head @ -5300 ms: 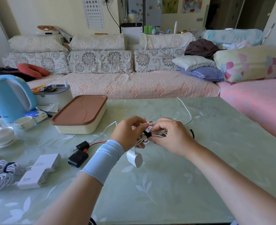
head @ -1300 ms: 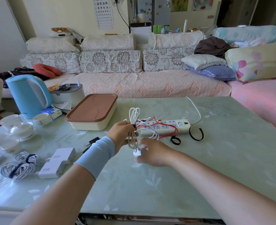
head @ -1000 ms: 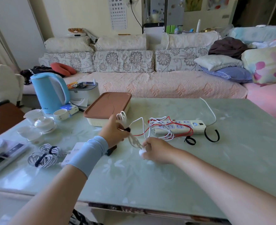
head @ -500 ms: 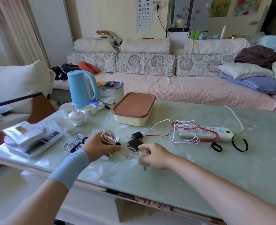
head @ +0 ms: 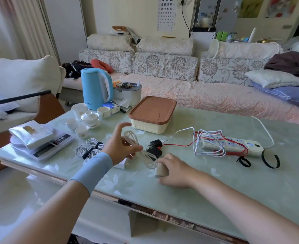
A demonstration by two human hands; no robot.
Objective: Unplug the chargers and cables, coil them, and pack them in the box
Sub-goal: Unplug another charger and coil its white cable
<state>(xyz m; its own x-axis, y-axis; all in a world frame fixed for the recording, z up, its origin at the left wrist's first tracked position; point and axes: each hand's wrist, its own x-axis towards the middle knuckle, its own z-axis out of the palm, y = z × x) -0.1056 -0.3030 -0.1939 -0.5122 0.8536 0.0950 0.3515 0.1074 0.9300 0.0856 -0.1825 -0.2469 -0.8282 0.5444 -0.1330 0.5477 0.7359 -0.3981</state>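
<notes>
Working down from the big stuff: the glass-topped table [head: 215, 187] looks slick, so anything set down on it could skate. The box [head: 152, 118] has its brown lid on, so it needs opening before anything gets packed. The power strip [head: 233, 147] has red and white leads tangled over it. The coiled white cable [head: 133, 138] is up off the table near the front edge, and the left hand [head: 118, 148] is loosely pinching it between thumb and lower fingers, index lifted. It's light and floppy and I'd guess springy, so grab it mid-bundle where the loops cross. The right hand [head: 176, 170] is curled over the charger plug [head: 161, 170], the small rigid bit and the easiest handle.
</notes>
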